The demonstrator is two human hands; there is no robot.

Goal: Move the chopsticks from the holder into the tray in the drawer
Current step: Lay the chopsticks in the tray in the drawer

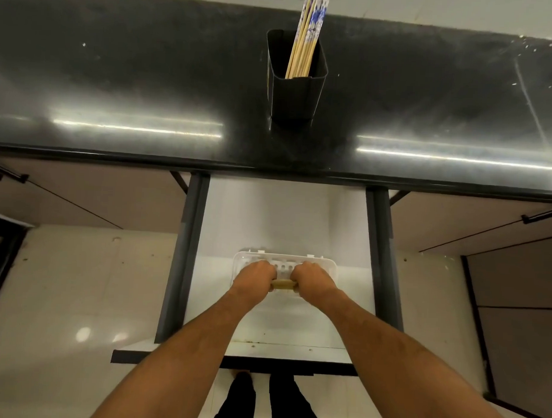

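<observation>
A black holder (296,84) stands on the dark countertop, with several wooden chopsticks (305,38) leaning in it, some with blue-patterned tops. Below, the white drawer (268,214) is pulled out. A white plastic tray (285,262) lies in it. My left hand (255,275) and my right hand (314,279) are both over the tray, fists closed around the two ends of a bundle of chopsticks (283,284) held crosswise. Only the bundle's short middle shows between the hands.
The dark countertop (132,88) spans the view above the drawer. Dark drawer rails (182,252) run on both sides. Cabinet doors with black handles (540,215) flank the drawer. My legs stand below the drawer front (263,361).
</observation>
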